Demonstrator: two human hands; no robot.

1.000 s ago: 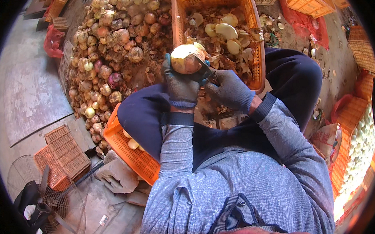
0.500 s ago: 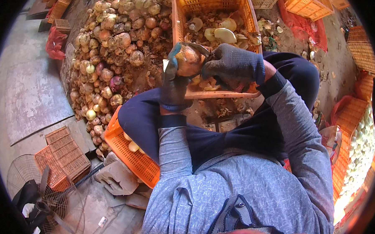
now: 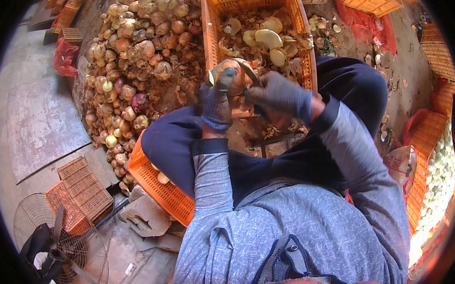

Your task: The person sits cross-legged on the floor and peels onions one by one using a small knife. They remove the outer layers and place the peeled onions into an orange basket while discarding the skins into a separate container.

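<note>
My left hand [image 3: 217, 102], in a dark glove with blue, is closed around a large brown-skinned onion [image 3: 239, 83]. A dark curved knife blade [image 3: 247, 71] crosses the right of the onion. My right hand [image 3: 280, 95], gloved and slightly blurred, is closed on the knife, whose handle is hidden in the fist. Both hands are at the near end of an orange crate [image 3: 211, 28]. In the crate lie loose skins and several pale cut onion pieces [image 3: 268, 38].
A big heap of unpeeled onions [image 3: 145, 49] covers the floor at left. Beside my left knee stands an orange crate [image 3: 164, 195] with peeled onions [image 3: 162, 178]. A wire-caged fan [image 3: 62, 245] and stacked crates [image 3: 84, 186] are at lower left. More crates [image 3: 424, 131] line the right.
Both hands have come a little lower, toward my body, still with the onion and knife. The blade now lies more along the onion's right side, and my right hand has shifted.
</note>
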